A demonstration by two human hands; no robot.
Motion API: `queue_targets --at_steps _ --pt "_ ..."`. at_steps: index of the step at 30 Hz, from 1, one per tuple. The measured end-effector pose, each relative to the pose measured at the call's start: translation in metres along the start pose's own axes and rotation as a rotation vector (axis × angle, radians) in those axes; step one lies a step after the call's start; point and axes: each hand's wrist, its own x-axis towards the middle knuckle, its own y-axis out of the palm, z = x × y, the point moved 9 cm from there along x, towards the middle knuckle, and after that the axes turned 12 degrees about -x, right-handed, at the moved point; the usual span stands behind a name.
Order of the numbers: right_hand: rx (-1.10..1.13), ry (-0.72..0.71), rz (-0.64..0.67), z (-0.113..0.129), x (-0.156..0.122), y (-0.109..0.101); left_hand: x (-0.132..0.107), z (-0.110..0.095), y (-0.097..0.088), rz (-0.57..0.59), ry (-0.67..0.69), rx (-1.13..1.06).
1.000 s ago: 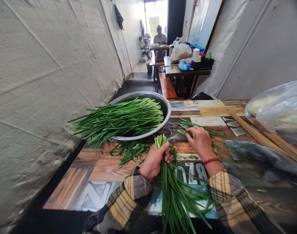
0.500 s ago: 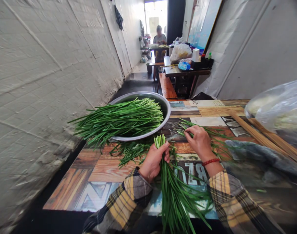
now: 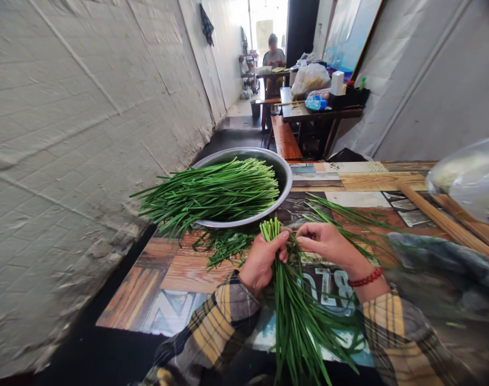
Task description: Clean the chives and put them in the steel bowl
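Observation:
My left hand (image 3: pixel 264 260) is wrapped round a bunch of garlic chives (image 3: pixel 296 316), just below the pale cut ends. The green leaves hang down and fan out over the table's near edge. Close on its right, my right hand (image 3: pixel 328 244) has thumb and forefinger pinched together; what they hold, if anything, is too small to make out. A metal basin (image 3: pixel 286 182) behind my hands carries a big heap of garlic chives (image 3: pixel 224 187), leaves spilling over its left rim. Loose chives (image 3: pixel 340 209) lie behind my right hand, and leafy scraps (image 3: pixel 224 244) lie in front of the basin.
Wooden sticks (image 3: pixel 433 214), a grey plastic bag (image 3: pixel 424 257) and a clear bag (image 3: pixel 469 171) lie on the patterned table (image 3: pixel 212 273) at right. A white wall (image 3: pixel 87 134) runs along the left. Further back, a person (image 3: pixel 273 53) sits beyond another table (image 3: pixel 308 112).
My right hand has come left and down from the loose chives towards the bunch. My left hand still grips the bunch. The whole view has shifted slightly.

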Motion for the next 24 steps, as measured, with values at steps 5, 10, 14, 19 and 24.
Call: queue_targets --at_steps 5,10,14,19,24 --pt "0.053 0.004 -0.014 -0.007 0.002 -0.007 -0.002 0.0 0.005 0.032 -0.032 -0.021" --pt "-0.056 0.234 -0.552 -0.061 -0.006 -0.067 -0.004 0.005 0.0 -0.025 -0.126 -0.034" --pt "-0.385 0.203 -0.502 -0.064 -0.005 -0.069 -0.006 0.008 0.003 -0.007 -0.177 -0.055" --pt "-0.801 0.198 -0.392 -0.05 -0.006 -0.059 -0.007 0.003 0.012 0.082 -0.121 -0.072" --pt "-0.918 0.236 -0.308 -0.047 -0.005 -0.055 -0.006 0.003 0.013 0.097 -0.097 -0.028"
